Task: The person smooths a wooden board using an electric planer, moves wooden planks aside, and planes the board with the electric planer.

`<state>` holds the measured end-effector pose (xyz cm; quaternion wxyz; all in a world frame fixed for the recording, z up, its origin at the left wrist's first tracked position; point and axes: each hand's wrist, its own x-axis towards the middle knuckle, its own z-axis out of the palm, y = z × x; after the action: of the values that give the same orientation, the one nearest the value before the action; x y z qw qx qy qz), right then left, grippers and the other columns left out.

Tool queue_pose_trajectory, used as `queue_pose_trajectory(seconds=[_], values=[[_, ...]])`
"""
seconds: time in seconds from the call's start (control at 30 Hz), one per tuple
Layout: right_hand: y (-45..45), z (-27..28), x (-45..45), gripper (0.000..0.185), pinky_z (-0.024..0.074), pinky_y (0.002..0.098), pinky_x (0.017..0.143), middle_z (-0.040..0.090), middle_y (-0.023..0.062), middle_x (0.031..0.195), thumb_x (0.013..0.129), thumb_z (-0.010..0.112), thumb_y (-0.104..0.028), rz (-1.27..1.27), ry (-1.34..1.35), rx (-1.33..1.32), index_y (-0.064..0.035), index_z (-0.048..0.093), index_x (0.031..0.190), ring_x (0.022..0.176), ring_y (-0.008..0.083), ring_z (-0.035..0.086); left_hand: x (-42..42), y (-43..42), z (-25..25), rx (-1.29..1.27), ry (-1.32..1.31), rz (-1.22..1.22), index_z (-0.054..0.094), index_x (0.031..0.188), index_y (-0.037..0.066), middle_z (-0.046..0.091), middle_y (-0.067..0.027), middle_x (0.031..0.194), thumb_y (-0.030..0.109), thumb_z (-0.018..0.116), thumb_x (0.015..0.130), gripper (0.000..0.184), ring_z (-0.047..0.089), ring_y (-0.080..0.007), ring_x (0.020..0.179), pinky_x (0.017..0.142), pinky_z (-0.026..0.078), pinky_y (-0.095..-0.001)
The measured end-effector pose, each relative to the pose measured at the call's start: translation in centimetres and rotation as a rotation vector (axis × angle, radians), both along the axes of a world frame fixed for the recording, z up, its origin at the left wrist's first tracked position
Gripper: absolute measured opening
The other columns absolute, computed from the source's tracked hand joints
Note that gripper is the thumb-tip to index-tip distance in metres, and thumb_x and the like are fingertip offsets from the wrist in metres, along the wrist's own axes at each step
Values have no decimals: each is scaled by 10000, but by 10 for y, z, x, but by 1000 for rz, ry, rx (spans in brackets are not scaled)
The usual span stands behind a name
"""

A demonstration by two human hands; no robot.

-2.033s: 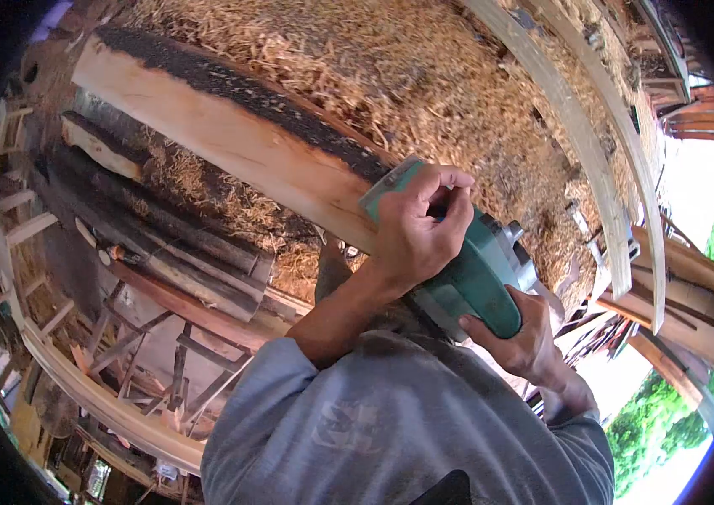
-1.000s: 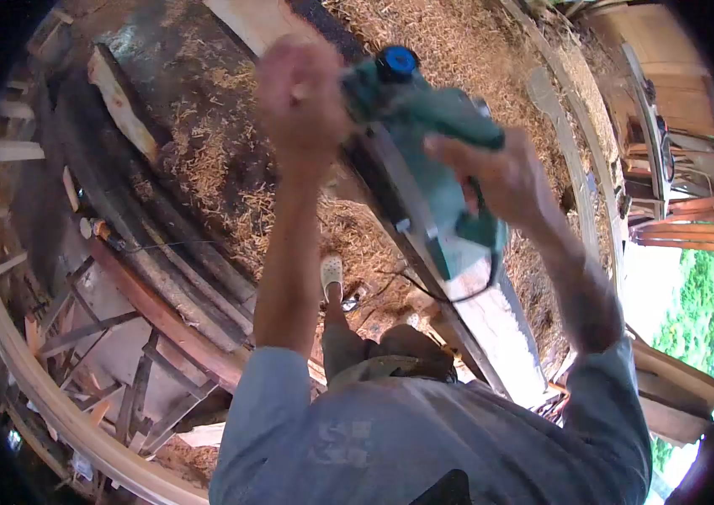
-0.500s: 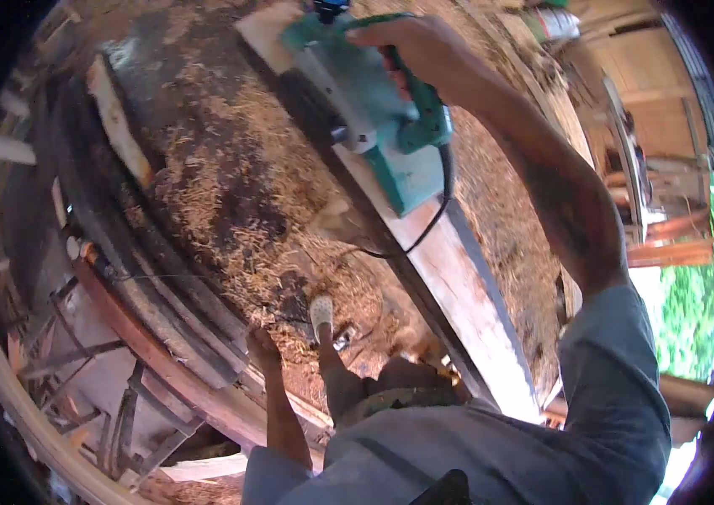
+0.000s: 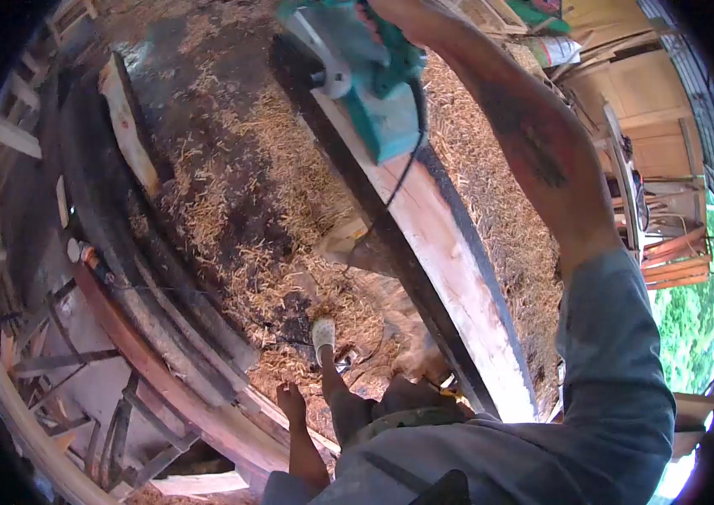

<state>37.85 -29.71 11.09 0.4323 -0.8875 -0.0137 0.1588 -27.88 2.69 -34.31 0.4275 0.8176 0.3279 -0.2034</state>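
My right hand (image 4: 392,8), partly cut off by the top edge, is wrapped round the handle of a green electric planer (image 4: 395,126). The planer rests on the pale upper face of a long timber beam (image 4: 449,252) with dark sides. A black cable (image 4: 407,177) trails from its rear end and hangs over the beam's left side. My left hand (image 4: 292,404) hangs low at my side, beside the stacked timbers. It seems to hold nothing, its fingers loosely bent and a little apart.
Dark curved timbers (image 4: 113,202) and a reddish beam (image 4: 155,353) lie at the left. A short pale-faced plank (image 4: 125,126) lies beside them. Wood shavings (image 4: 281,168) cover the ground. A wooden frame (image 4: 626,177) stands at the right.
The planer has moved farther up along the beam with my right hand, which now partly leaves the view. My left hand appears lower and slightly to the right.
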Motion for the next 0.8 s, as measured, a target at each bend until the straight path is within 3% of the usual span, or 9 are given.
queue_pose_trajectory(seconds=[0.17,0.3,0.37,0.43,0.5,0.53,0.63,0.73,0.8], values=[[17,-8,11,359,400,360,510,432,62,571,973,607,-348,-14,-24,-28,-102,499,735,481,172,419,-27,8,3,12,50,-29,598,1094,-59,657,-237,880,302,561,967,384,621,-378,780,737,489,-482],[2,-8,-25,282,431,367,533,491,77,616,947,626,-359,-47,-93,-46,-112,545,839,522,185,474,-115,40,-63,207,-421,-197,601,1052,-51,657,-213,878,268,571,984,327,603,-326,737,680,474,-464],[-12,-6,-61,261,446,371,544,521,85,639,934,636,-365,-69,-144,-56,-117,568,890,542,191,502,-123,48,-25,111,-39,-204,569,1060,-28,564,-93,778,229,583,994,265,506,-180,662,616,461,-364],[-27,-11,-115,255,462,374,556,551,93,661,922,645,-371,-83,-206,-76,-122,591,942,562,197,530,-128,48,-21,38,-166,127,556,1081,-38,568,-98,819,253,579,999,303,510,-174,710,634,459,-356],[-43,-12,-184,266,477,377,567,580,101,684,909,655,-376,-94,-283,-97,-127,613,993,582,204,557,-112,62,8,-343,54,299,561,1171,-73,628,-189,1044,256,574,997,372,580,-246,883,778,494,-393],[-51,-10,-224,277,485,379,573,595,105,695,903,660,-379,-97,-320,-103,-130,625,1019,592,207,571,-106,78,-18,-235,-20,128,534,1237,-82,599,-216,1163,253,573,992,417,574,-274,994,869,477,-404],[-82,-9,-360,329,508,384,590,640,116,730,884,674,-388,-110,-400,-87,-137,659,1097,622,216,613,-13,48,46,-304,-398,4,504,1297,-85,574,-212,1251,266,584,993,472,562,-287,1097,962,447,-407],[-119,2,-525,398,531,390,607,685,128,764,865,688,-396,-208,-270,-61,-145,694,1174,652,226,655,91,-36,175,-315,-619,-89,491,1333,-80,567,-199,1287,277,608,989,509,560,-289,1152,1011,437,-412],[-139,37,-635,556,530,416,832,721,129,1020,836,746,-366,-331,104,-116,-135,572,1310,897,260,680,125,-110,269,-296,-714,-234,492,1341,-53,579,-179,1246,279,646,971,521,569,-272,1129,992,452,-413]])
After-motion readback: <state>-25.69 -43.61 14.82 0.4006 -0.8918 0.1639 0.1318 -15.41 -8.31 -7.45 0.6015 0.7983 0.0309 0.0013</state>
